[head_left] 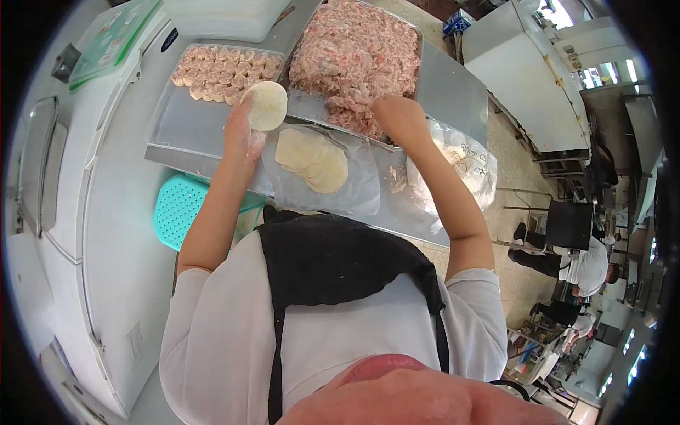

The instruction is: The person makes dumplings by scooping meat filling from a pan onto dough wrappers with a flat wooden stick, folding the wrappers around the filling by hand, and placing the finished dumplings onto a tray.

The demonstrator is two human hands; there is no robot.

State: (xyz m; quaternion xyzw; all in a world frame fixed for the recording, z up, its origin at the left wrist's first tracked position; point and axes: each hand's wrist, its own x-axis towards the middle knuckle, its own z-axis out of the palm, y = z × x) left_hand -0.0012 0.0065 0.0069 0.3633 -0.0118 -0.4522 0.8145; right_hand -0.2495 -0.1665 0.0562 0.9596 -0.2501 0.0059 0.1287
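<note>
My left hand (244, 129), dusted with flour, holds a round dough wrapper (268, 106) at the left of the metal table. Beyond it, a plastic tray (170, 117) carries rows of small filled dumplings (221, 73). A large metal tray (421, 57) of minced meat (354, 49) lies at the back. My right hand (398, 119) is closed at the front right edge of the meat; its fingertips and anything in them are hidden. Between my arms, a fanned stack of wrappers (313, 160) rests on a plastic sheet (365, 185).
A floury plastic bag (471, 166) lies beside my right forearm. Left are a turquoise stool (178, 211) and white freezers (120, 212). A translucent container (219, 18) stands at the back. Two people (588, 265) are farther off at right.
</note>
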